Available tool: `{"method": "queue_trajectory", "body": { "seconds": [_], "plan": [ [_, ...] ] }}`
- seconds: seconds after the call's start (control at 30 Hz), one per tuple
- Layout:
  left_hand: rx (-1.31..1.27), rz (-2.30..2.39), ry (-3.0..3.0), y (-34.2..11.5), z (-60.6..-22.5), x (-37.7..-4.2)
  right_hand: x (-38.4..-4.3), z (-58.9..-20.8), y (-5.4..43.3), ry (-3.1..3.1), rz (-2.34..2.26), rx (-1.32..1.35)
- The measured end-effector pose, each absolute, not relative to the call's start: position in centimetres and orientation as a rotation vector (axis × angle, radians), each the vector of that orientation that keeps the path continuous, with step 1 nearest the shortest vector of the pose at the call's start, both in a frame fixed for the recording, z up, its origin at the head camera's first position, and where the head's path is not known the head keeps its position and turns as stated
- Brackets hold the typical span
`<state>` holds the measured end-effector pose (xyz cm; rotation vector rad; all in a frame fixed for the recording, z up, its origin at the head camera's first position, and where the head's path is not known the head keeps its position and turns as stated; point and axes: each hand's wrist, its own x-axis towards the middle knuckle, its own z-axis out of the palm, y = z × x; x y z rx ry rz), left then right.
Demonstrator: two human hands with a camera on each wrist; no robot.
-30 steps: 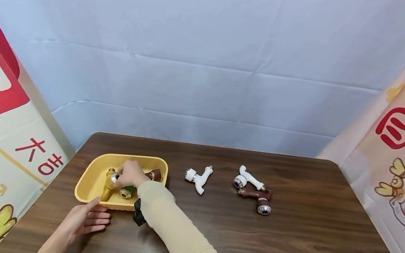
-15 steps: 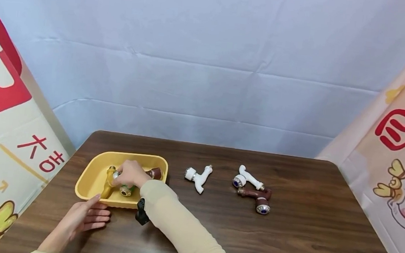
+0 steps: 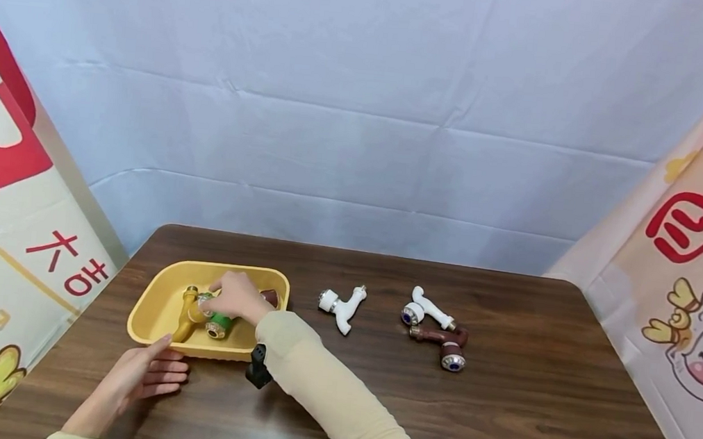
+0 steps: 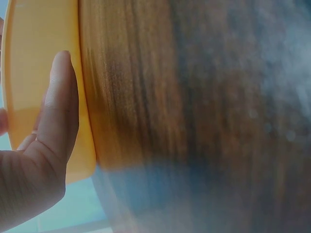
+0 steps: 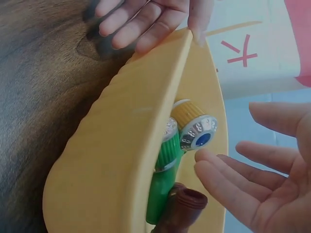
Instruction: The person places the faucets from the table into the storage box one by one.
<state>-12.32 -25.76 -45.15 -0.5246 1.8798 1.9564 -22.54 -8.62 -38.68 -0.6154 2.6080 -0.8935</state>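
A yellow tub (image 3: 214, 354) stands at the table's left, holding a yellow tap (image 3: 185, 316), a green tap (image 3: 217, 326) and a brown tap (image 3: 270, 297). My right hand (image 3: 238, 297) reaches over the tub, beside the yellow tap's chrome-trimmed knob. In the right wrist view that hand's fingers (image 5: 233, 182) are spread and hold nothing. My left hand (image 3: 140, 372) is at the tub's front left, its thumb at the rim and straight fingers outside. Along the tub's wall, one straight finger (image 4: 60, 107) shows in the left wrist view. The right hand partly hides the brown tap.
Right of the tub lies a white tap (image 3: 345, 309) on the dark wooden table (image 3: 530, 402). Farther right, another white tap (image 3: 434, 309) lies close against a brown tap (image 3: 441, 337). A pale cloth (image 3: 358, 143) hangs behind the table, with printed cloths at both sides.
My right hand has let go of the yellow tap, which stays in the tub, and has drawn back slightly to the right. The left hand keeps its place at the rim.
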Motion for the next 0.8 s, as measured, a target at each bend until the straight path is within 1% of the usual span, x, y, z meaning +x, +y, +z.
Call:
{"method": "queue_trajectory", "body": {
  "seconds": [0.47,0.8],
  "plan": [
    [-0.539,1.954,1.871,-25.7,-45.1,-12.5,-22.1,-37.3,-7.3,2.64,-0.976,-0.714],
    [-0.535,1.951,1.871,-25.7,-45.0,-12.5,-21.5,-36.2,-6.3,2.712,-0.946,-0.788]
  ]
}}
